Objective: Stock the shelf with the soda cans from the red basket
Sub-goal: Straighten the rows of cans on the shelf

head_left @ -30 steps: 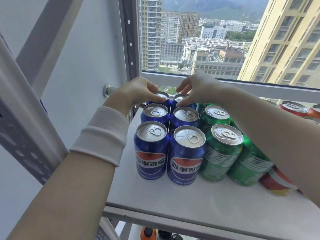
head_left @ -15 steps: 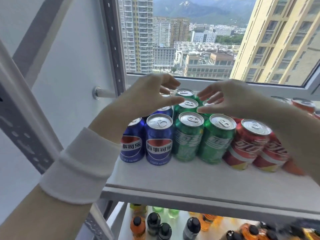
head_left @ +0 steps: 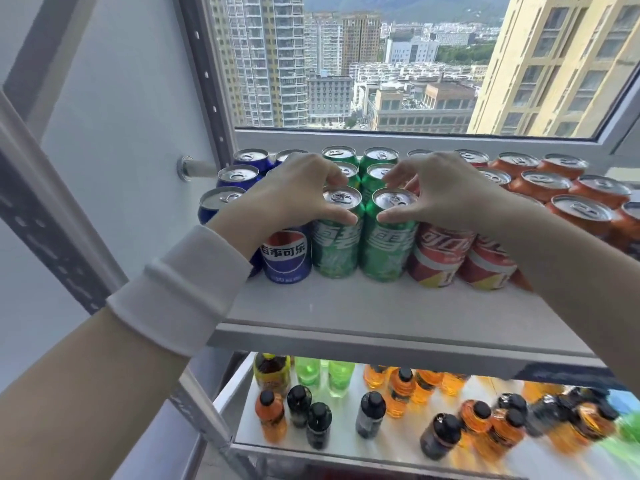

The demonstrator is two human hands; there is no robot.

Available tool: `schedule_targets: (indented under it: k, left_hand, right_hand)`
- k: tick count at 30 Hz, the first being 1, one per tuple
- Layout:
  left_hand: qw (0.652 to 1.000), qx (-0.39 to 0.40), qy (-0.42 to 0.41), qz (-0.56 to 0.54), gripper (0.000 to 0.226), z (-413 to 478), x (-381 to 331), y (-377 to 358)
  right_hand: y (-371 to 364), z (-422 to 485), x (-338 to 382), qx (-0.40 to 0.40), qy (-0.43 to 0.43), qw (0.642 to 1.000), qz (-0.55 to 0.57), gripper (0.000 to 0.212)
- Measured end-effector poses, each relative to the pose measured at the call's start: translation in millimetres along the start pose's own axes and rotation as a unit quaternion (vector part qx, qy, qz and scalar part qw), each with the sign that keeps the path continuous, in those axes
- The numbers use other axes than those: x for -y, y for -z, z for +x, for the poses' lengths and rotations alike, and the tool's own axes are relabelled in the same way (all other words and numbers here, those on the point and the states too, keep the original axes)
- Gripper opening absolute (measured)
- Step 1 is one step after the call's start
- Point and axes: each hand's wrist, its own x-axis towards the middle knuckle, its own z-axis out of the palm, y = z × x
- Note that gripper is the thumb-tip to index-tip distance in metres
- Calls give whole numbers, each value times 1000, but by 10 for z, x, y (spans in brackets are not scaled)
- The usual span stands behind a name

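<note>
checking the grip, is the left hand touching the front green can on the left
Touching. The head view shows the left hand wrapped over the front left green can, thumb pressed on its side below the rim, fingertips on its far edge.

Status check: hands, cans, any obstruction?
Left hand on front-left green can. Right hand on front-right green can. Nothing blocking.

A daylit window (head_left: 398,64) shows city towers beside a white wall (head_left: 114,98); lower bottles (head_left: 398,410) look blurred.
</note>
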Motion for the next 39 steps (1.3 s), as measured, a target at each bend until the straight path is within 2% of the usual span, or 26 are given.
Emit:
schedule_targets:
  k: [15, 20, 23, 27, 33, 39]
  left_hand:
    - [999, 21, 5, 30, 64, -158, -95, 38]
    - [996, 63, -16, 69, 39, -161, -106, 44]
    - [996, 64, -20, 57, 47, -129, -89, 103]
    - [999, 13, -20, 29, 57, 122, -59, 183]
    - [995, 64, 3, 75, 58, 604, 92, 22]
    - [996, 83, -5, 43, 56, 748, 224, -13]
  right_hand:
    - [24, -151, 37, 11, 9, 1000, 12, 55]
    - [25, -145, 43, 21, 21, 999, -19, 57]
    - [83, -103, 30, 30, 22, 999, -16, 56]
    - [153, 129, -54, -4, 0, 1000, 3, 53]
    - [40, 552, -156, 42, -40, 998, -29, 59]
    - [-12, 681, -211, 47, -59, 997, -21, 60]
